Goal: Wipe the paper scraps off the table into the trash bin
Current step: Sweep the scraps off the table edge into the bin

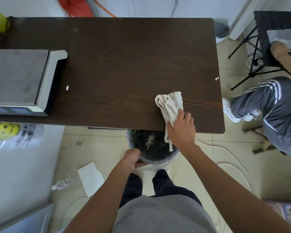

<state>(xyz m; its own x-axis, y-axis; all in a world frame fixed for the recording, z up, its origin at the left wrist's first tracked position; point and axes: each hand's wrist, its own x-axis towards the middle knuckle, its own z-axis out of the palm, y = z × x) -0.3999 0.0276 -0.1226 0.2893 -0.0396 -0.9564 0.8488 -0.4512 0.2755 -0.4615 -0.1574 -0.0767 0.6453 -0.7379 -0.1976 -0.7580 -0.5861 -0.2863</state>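
Observation:
A dark wooden table (118,68) fills the upper middle of the head view. My right hand (181,132) grips a bunched white cloth (170,105) that lies on the table's near right edge, with its tail hanging over the trash bin (158,160). My left hand (132,159) holds the bin's near rim just under the table edge. Pale scraps (149,141) lie inside the bin on dark waste. One small white paper scrap (67,87) sits on the table at the left, and another (217,78) lies at the right edge.
A grey machine (22,79) occupies the table's left end. A seated person's legs (267,108) and a black stand (252,64) are at the right. On the floor lie a white sheet (91,178), a plastic bottle (62,183) and a large white bag (15,148).

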